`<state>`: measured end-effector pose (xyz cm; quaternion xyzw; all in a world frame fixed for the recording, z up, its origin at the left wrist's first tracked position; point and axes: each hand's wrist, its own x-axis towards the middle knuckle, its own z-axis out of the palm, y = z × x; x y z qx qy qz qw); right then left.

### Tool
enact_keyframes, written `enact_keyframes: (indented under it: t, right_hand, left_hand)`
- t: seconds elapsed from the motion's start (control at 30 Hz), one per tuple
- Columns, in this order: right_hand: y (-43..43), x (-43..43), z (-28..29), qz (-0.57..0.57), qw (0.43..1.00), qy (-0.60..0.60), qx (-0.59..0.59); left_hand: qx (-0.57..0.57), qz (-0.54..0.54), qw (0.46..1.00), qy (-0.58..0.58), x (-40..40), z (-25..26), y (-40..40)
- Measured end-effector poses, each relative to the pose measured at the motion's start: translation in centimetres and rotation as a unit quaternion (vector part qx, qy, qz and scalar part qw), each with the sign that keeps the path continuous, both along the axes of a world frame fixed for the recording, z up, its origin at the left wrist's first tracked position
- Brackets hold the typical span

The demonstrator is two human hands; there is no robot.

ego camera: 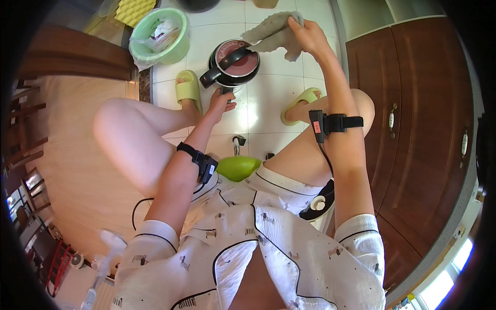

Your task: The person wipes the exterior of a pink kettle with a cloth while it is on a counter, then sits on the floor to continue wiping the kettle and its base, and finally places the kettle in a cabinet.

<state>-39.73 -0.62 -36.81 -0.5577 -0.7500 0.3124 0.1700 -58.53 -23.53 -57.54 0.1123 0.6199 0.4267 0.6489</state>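
A grey cloth (285, 37) hangs from my right hand (309, 35), pinched between the thumb and fingers at the upper right of the floor. To its left is a round black appliance that looks like a kettle or pot, with a reddish lid (236, 60) and black handles (211, 77). One corner of the cloth is close to the lid's black handle; whether they touch I cannot tell. My left hand (221, 102) is at the near side of this appliance, around a short dark grip (227, 91) that sticks out below it; some of its fingers stick out loosely.
At the upper left stands a green bin (174, 46) with a plastic liner, beside a yellow bumpy sponge sheet (133, 11). Brown cabinet doors (410, 116) line the right side. A bright green object (238, 168) lies between my legs, near a metal and black fitting (238, 142).
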Motion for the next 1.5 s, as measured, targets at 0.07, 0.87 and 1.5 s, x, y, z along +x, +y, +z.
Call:
enact_keyframes:
  t: [0.07,0.87,1.5]
  right_hand:
    - [-0.5,-0.3,0.3,-0.082,0.981,0.060,-0.167]
    - [-16.9,-12.0,-9.8,0.013,0.998,0.026,-0.057]
    - [-12.6,-13.3,-15.6,0.016,0.977,-0.042,0.208]
  left_hand:
    - [-0.005,-0.009,1.000,0.001,0.0,0.1,-0.4]
    - [0.147,0.006,0.844,0.516,-4.1,7.6,-1.2]
    - [0.111,-0.074,0.868,0.479,-4.3,2.3,1.1]
